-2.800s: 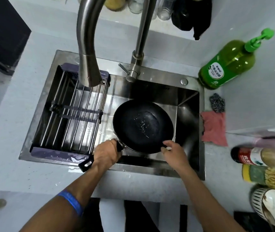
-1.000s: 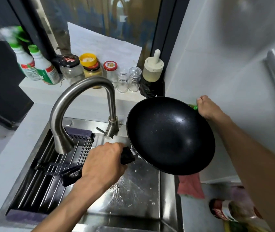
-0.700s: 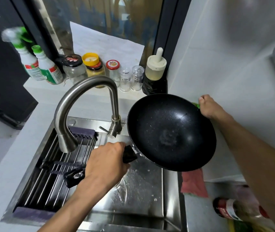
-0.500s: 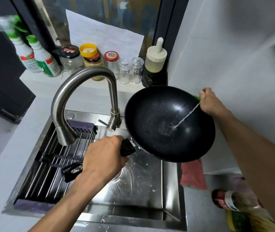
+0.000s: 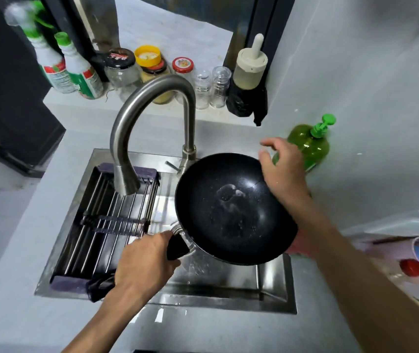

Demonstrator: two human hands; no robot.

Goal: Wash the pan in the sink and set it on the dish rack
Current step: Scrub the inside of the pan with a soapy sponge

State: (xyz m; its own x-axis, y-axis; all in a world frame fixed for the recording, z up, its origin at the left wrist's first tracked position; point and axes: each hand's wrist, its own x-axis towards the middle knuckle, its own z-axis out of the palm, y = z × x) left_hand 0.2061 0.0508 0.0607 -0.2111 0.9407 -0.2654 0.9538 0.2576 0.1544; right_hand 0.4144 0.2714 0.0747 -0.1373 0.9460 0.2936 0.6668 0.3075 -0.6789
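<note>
A black pan (image 5: 231, 220) hangs tilted above the right half of the steel sink (image 5: 274, 294), with a small pale blob of soap in its middle. My left hand (image 5: 144, 263) grips the pan's black handle at the sink's front. My right hand (image 5: 282, 169) hovers over the pan's far right rim, fingers loosely spread, holding nothing. Behind that hand stands the green soap pump bottle (image 5: 310, 146) on the counter. The dish rack (image 5: 106, 225) of steel bars lies across the sink's left half.
The curved steel faucet (image 5: 152, 118) arches over the rack, no water running. Jars, glass shakers and spray bottles (image 5: 70, 67) line the ledge behind. A pink cloth (image 5: 299, 244) and a red-capped bottle (image 5: 411, 267) lie on the right counter.
My right hand has left the soap pump and come over the pan's rim. Soap squirted into the pan. The pan has dropped lower over the sink.
</note>
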